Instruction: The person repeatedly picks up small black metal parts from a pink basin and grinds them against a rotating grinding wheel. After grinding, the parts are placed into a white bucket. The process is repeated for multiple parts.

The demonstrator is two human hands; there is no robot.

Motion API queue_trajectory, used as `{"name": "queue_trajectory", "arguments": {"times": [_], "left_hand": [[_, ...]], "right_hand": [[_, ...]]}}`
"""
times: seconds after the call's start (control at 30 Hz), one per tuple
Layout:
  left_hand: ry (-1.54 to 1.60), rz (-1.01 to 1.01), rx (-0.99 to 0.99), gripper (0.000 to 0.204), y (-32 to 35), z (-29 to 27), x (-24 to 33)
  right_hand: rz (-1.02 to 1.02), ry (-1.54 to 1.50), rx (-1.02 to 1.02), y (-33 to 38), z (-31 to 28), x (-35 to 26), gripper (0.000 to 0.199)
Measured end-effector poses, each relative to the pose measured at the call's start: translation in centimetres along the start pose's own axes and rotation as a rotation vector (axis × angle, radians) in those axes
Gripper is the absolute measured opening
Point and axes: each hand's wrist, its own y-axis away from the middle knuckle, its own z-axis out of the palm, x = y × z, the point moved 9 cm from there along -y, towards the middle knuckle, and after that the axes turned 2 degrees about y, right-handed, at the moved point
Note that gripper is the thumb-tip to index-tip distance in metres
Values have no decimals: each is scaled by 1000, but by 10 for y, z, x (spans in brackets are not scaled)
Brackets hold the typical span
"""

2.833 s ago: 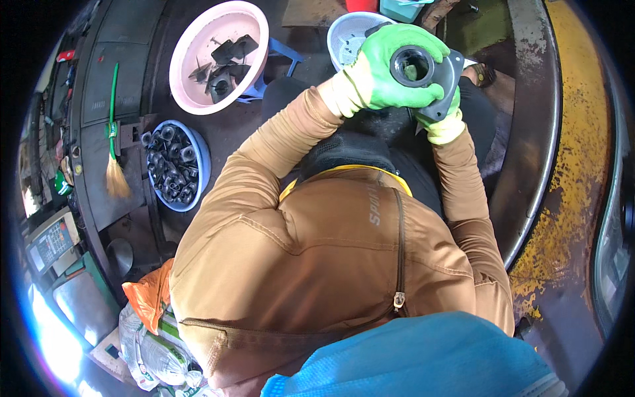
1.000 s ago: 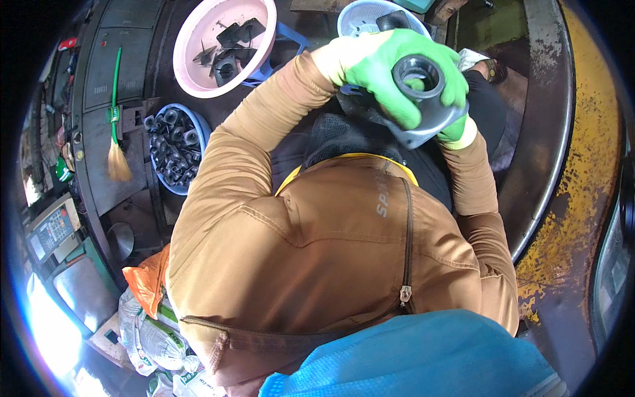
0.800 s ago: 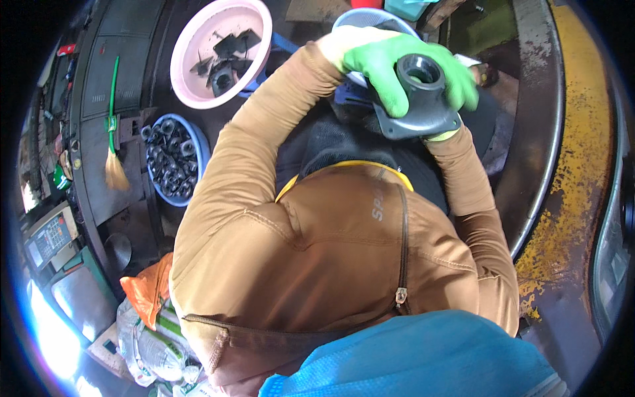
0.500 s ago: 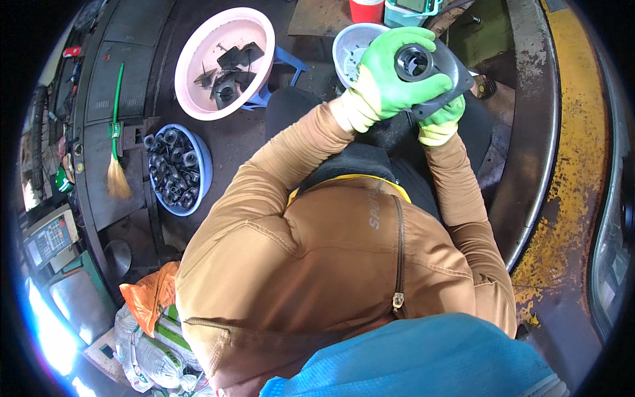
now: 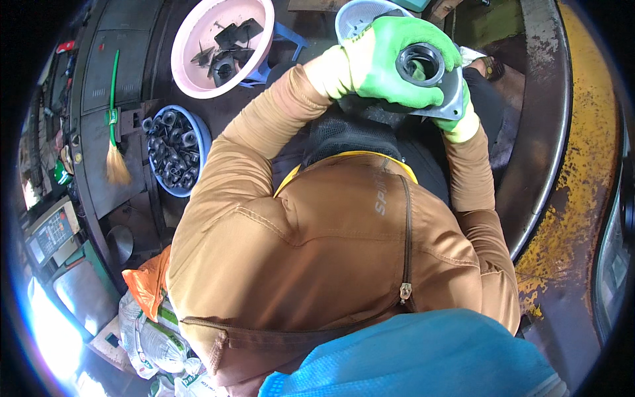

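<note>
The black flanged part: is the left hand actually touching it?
Touching. The head view shows the gloved left hand curled around the black flanged part, glove pressed against its round collar without a visible gap.

1. There it was, upper right of the frame: a black flanged part (image 5: 434, 81), held up in both gloved hands!
2. Its round collar faced the camera, thick-rimmed and glossy, and green glove showed right through the open bore.
3. The left hand (image 5: 387, 69) curled around the collar, fingers above, thumb below.
4. Out past that grip jutted the flat flange, greyish in the light, its lower right edge against the right hand (image 5: 467, 111), mostly hidden behind.
</note>
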Motion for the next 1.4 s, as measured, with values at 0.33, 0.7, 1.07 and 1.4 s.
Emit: {"name": "queue_trajectory", "arguments": {"times": [0.33,0.7,1.07,1.4], "left_hand": [[609,84,-416,43,2,32,-10],[-1,-224,551,39,48,-44,-107],[544,-386,380,41,53,-13,-109],[-309,-143,624,86,52,-52,-59]], "right_hand": [[113,-1203,-372,17,74,14,35],[422,-761,600,-12,-29,83,26],[398,-359,516,-17,-23,79,29],[504,-784,385,-23,-10,83,25]]}}
